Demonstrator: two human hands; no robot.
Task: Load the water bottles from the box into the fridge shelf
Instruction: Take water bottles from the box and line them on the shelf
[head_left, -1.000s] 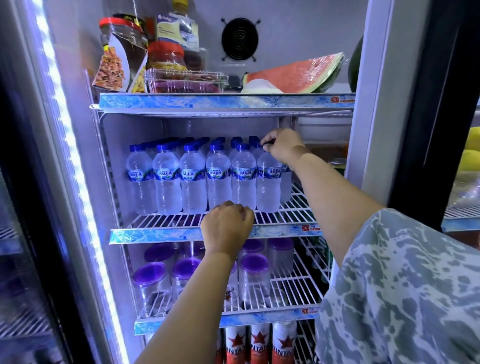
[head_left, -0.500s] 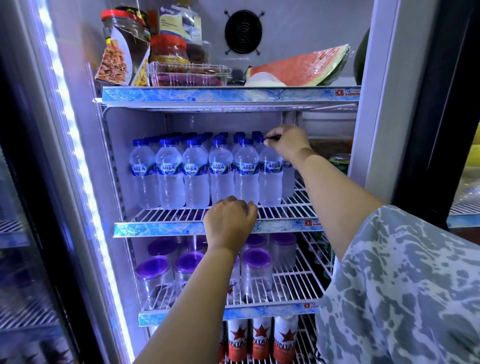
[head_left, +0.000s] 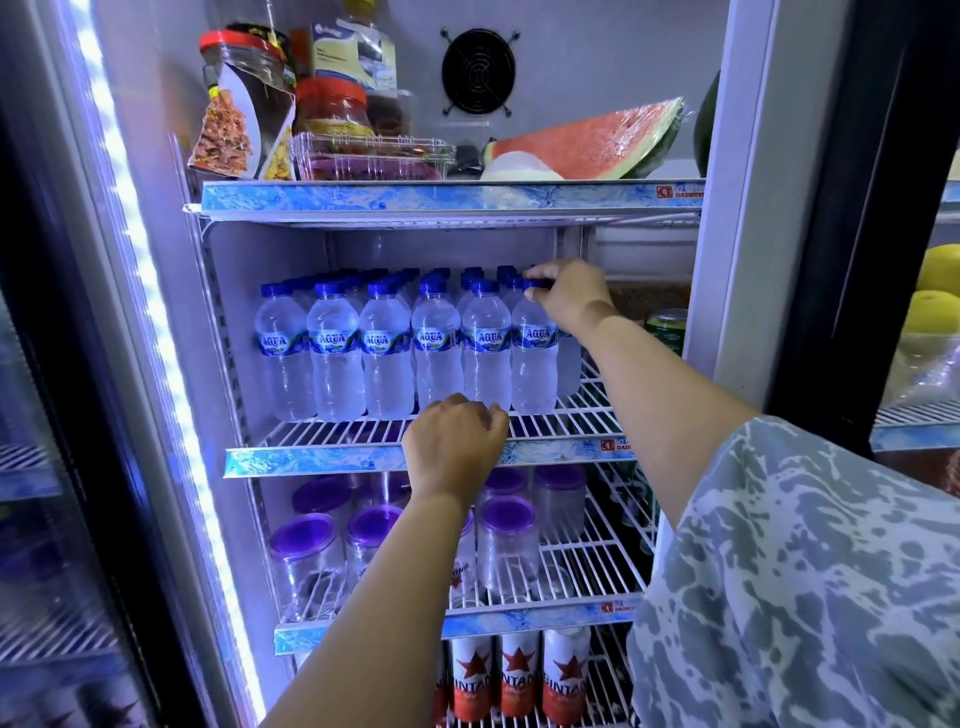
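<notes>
Little changed since a second ago: right hand (head_left: 569, 296) still up at the cap of the rightmost front water bottle (head_left: 534, 353), left hand (head_left: 453, 441) still parked at the shelf edge, both sitting a touch higher in the head view. Right fingers curled and pinching the blue cap (head_left: 540, 283) of that Aqua bottle, thumb below, knuckles toward the fridge's right wall. Left fingers folded into a loose fist, closed round nothing visible, knuckles just in front of the bases of the front bottles and over the wire shelf (head_left: 332, 434). Pinched bottle upright on the middle shelf, last in a front row of six Aqua bottles (head_left: 385, 353), more blue-capped rows packed behind. Another bottle partly hidden behind the right wrist. On the shelf above: wrapped watermelon slice (head_left: 592, 140), clear plastic tray (head_left: 371, 156), red-lidded jars (head_left: 332, 109). On the shelf below: clear cups with purple lids (head_left: 306, 556). Lowest, red-starred Bintang cans (head_left: 519, 680). Patterned grey sleeve (head_left: 810, 587) at lower right.
</notes>
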